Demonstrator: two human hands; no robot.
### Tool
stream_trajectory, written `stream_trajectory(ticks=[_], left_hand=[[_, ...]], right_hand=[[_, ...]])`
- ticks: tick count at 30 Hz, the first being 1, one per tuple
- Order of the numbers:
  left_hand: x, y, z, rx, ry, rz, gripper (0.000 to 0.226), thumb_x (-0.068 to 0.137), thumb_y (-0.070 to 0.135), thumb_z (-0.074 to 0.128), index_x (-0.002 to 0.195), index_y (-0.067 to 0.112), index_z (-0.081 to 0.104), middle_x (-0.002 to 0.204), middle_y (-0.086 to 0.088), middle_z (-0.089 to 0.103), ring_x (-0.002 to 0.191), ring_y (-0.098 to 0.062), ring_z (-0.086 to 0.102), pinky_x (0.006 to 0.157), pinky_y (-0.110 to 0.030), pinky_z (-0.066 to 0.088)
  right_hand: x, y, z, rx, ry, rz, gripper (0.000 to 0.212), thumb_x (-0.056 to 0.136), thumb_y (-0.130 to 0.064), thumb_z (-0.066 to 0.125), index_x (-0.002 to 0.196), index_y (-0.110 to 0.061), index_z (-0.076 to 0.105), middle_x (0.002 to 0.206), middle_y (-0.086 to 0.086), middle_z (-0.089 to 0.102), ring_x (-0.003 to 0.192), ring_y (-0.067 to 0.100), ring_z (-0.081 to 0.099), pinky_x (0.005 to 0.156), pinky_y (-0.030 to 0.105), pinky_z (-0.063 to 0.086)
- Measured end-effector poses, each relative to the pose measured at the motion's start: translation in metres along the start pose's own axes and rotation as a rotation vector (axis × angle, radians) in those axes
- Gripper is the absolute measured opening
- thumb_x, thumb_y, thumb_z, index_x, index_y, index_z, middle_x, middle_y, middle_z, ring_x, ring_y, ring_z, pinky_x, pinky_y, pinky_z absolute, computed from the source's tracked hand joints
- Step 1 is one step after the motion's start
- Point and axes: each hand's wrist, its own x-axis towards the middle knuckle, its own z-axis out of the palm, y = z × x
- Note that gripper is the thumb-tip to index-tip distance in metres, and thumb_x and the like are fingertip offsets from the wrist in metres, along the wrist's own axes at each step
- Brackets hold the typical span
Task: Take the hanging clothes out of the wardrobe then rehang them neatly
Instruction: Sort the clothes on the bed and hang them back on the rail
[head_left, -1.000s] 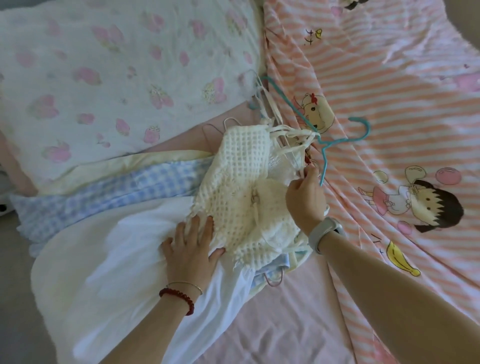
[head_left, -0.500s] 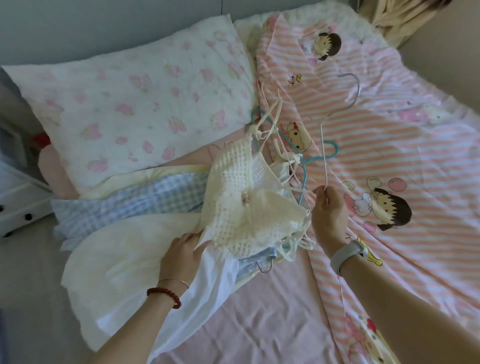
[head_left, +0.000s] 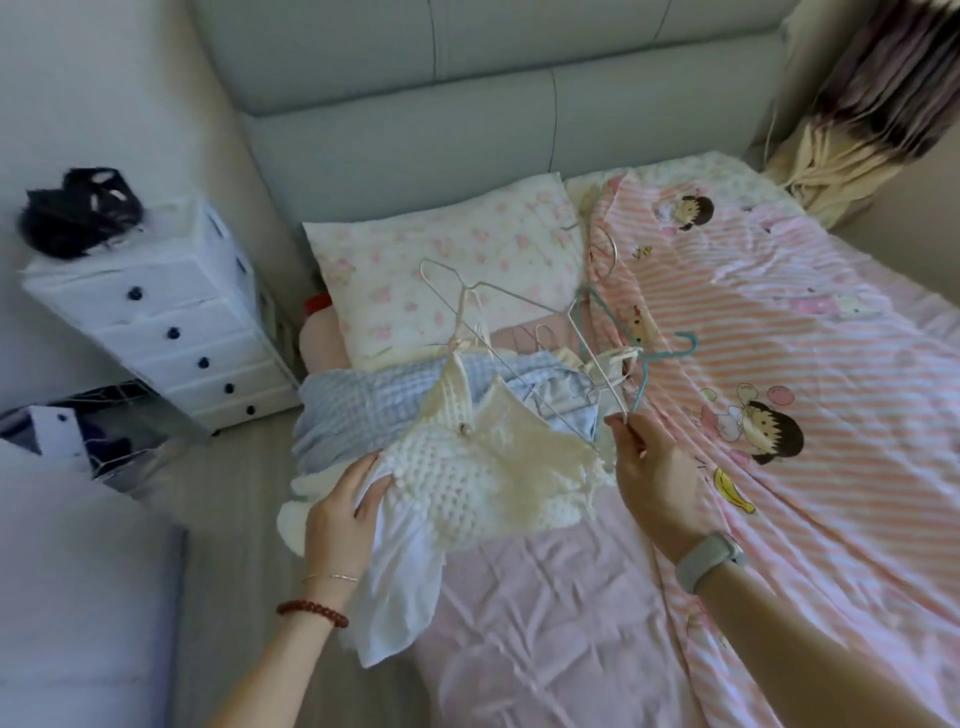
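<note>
While the right hand (head_left: 655, 470) pinches the lower end of a white wire hanger (head_left: 524, 332) in a tight grip, the left hand (head_left: 347, 512) holds the edge of the cream crocheted top (head_left: 483, 467), fingers curled into the fabric. The top's straps hang from the hanger, above a pile of clothes (head_left: 363, 410) on the bed (head_left: 545, 623). A teal hanger (head_left: 670, 353) lies on the striped quilt (head_left: 831, 364).
</note>
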Motion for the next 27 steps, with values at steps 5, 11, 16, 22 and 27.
stream_trajectory(ticks=[5,11,16,22,27], left_hand=[[-0.112,0.02,-0.037,-0.054,0.056,0.007,0.032,0.086,0.012,0.062,0.116,0.003,0.062,0.105,0.007,0.059,0.095,-0.001,0.053,0.077,0.006,0.032],[-0.239,0.007,-0.058,-0.079,0.041,0.012,0.03,0.082,0.014,0.067,0.11,0.005,0.066,0.099,0.01,0.063,0.093,0.011,0.051,0.077,0.004,0.036],[-0.31,-0.031,-0.082,-0.09,-0.058,-0.192,0.046,0.081,0.036,0.06,0.117,0.008,0.063,0.103,0.009,0.062,0.096,-0.003,0.058,0.073,0.004,0.035],[-0.397,-0.075,-0.114,-0.093,-0.147,-0.386,0.035,0.087,0.029,0.062,0.117,0.011,0.063,0.104,0.007,0.064,0.101,-0.01,0.06,0.072,-0.005,0.038],[-0.477,-0.104,-0.157,-0.184,-0.154,-0.536,0.049,0.078,0.048,0.058,0.114,0.015,0.065,0.104,0.007,0.068,0.101,-0.011,0.063,0.083,-0.017,0.046]], right_hand=[[-0.068,-0.04,-0.031,-0.034,-0.188,-0.14,0.024,0.092,-0.024,0.053,0.075,-0.009,0.06,0.049,-0.004,0.044,0.046,0.015,0.039,0.045,0.033,0.032],[-0.155,-0.05,-0.056,-0.199,-0.481,-0.242,0.019,0.092,-0.026,0.052,0.098,-0.016,0.067,0.056,-0.016,0.05,0.06,0.018,0.048,0.046,0.021,0.029],[-0.227,-0.043,-0.054,-0.336,-0.753,-0.245,0.021,0.094,-0.03,0.048,0.1,-0.022,0.066,0.077,-0.002,0.066,0.081,0.025,0.061,0.058,0.026,0.034],[-0.308,-0.049,-0.038,-0.597,-0.979,-0.317,0.026,0.095,-0.029,0.039,0.105,-0.032,0.062,0.109,-0.004,0.066,0.101,0.023,0.059,0.071,0.027,0.035],[-0.39,-0.071,-0.02,-0.606,-1.09,-0.463,0.026,0.096,-0.032,0.036,0.101,-0.03,0.062,0.103,-0.002,0.067,0.094,0.023,0.06,0.07,0.029,0.039]])
